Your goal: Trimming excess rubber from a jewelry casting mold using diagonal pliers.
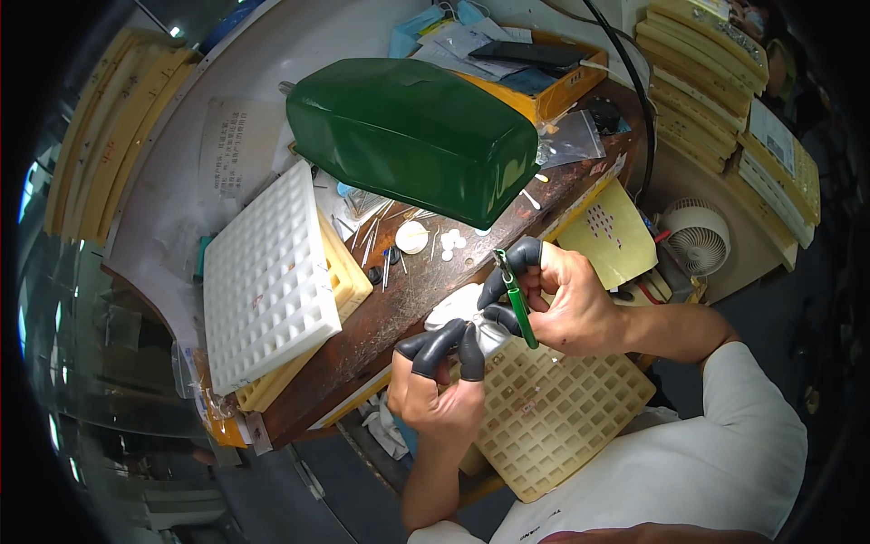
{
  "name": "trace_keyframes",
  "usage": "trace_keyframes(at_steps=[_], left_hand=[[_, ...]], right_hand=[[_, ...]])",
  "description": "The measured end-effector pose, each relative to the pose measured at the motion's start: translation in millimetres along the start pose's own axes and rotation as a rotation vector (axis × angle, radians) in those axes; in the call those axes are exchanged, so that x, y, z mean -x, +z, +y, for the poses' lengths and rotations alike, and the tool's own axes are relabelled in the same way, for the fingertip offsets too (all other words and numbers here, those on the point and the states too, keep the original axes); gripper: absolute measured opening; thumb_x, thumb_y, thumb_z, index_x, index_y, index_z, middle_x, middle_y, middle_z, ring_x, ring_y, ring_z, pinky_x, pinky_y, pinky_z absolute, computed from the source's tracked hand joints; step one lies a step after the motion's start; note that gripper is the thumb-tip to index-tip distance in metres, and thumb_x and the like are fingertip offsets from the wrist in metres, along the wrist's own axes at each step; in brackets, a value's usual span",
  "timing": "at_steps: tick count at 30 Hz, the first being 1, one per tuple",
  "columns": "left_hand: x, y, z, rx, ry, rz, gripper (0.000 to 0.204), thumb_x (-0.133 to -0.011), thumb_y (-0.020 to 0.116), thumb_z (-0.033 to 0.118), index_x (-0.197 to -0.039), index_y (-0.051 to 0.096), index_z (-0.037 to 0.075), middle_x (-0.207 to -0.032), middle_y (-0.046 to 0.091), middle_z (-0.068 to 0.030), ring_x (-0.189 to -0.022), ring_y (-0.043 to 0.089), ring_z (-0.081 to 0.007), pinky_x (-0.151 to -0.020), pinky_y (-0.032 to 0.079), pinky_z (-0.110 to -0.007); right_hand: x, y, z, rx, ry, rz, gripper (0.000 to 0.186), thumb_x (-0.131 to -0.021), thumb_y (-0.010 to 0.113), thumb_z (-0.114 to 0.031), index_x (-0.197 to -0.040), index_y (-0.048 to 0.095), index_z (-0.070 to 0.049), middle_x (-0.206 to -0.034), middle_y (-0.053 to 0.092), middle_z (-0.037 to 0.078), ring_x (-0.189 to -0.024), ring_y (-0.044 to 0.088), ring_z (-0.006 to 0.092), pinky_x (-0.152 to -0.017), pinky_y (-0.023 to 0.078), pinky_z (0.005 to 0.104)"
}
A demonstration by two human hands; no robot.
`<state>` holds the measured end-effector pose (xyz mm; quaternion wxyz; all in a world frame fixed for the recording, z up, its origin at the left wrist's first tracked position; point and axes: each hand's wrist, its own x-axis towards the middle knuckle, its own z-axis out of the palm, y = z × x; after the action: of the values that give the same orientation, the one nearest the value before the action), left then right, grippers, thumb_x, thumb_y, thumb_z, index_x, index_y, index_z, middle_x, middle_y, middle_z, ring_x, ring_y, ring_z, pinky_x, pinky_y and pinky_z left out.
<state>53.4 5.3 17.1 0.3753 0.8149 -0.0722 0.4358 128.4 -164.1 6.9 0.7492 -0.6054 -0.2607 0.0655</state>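
Our left hand [435, 394] pinches a white cloth [458, 313] (fingertips in dark cots) at six o'clock of the green lamp shade [412, 136]; our right hand [566, 304] grips green tweezers [517, 299] above a cream grid tray [562, 412].

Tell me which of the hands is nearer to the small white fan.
Right. The right hand with its green tool lies just left of the fan; the left hand is farther, lower left.

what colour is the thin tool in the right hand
Green. The tool shows best in the head view, pinched in the right hand.
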Motion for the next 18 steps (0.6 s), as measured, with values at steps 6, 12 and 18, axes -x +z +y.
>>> trace_keyframes(at_steps=[6, 12, 18], left_hand=[[-0.6, -1.9, 1.3, 0.011, -0.024, -0.017, 0.024, -0.076, 0.082, -0.003, -0.098, 0.075, 0.002, -0.080, 0.062, -0.0035, -0.053, 0.044, -0.0067, -0.047, 0.034, -0.023], [0.2, -8.6, 4.4, 0.054, -0.124, -0.094, 0.020, -0.083, 0.074, -0.007, -0.102, 0.072, -0.002, -0.093, 0.061, -0.0029, -0.065, 0.048, -0.0029, -0.054, 0.036, -0.018], [0.7, -8.6, 0.8, 0.131, -0.174, -0.081, 0.028, -0.079, 0.073, -0.007, -0.106, 0.071, -0.002, -0.085, 0.059, -0.0054, -0.059, 0.047, -0.0082, -0.053, 0.041, -0.023]], right_hand=[[0.3, 0.2, -6.9, -0.005, 0.031, -0.001, 0.030, -0.084, 0.076, 0.003, -0.108, 0.058, 0.002, -0.100, 0.070, 0.006, -0.092, 0.066, 0.0088, -0.083, 0.055, 0.0247], [-0.1, -2.1, -1.0, 0.025, 0.048, 0.021, 0.034, -0.084, 0.079, 0.002, -0.109, 0.056, 0.002, -0.102, 0.069, 0.007, -0.093, 0.067, 0.0102, -0.085, 0.056, 0.0261], [-1.2, -0.3, -8.5, -0.017, 0.034, 0.025, 0.037, -0.084, 0.081, -0.001, -0.109, 0.054, 0.003, -0.102, 0.070, 0.009, -0.094, 0.067, 0.0115, -0.088, 0.057, 0.0283]])
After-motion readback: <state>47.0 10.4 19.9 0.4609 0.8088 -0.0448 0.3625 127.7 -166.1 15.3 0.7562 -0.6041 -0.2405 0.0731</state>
